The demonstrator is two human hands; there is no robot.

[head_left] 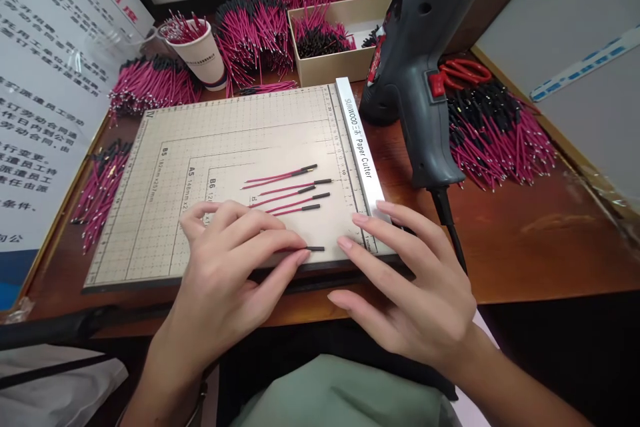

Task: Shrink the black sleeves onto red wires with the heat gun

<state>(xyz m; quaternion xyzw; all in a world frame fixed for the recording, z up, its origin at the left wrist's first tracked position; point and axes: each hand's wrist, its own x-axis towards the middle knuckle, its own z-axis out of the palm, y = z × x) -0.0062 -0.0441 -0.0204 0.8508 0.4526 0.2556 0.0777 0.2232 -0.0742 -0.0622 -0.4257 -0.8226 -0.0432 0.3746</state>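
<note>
A brown wooden surface [525, 240] fills the frame. A gridded paper cutter [225, 147] lies at its centre. Heaps of pink wires [500, 133], a cardboard box [330, 67], a paper cup [200, 57] and red scissors [463, 71] ring the upper half.

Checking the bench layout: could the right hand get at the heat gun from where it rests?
Probably yes: the right hand lies on the paper cutter's corner, and the heat gun stands just beyond it with bare table between.
</note>
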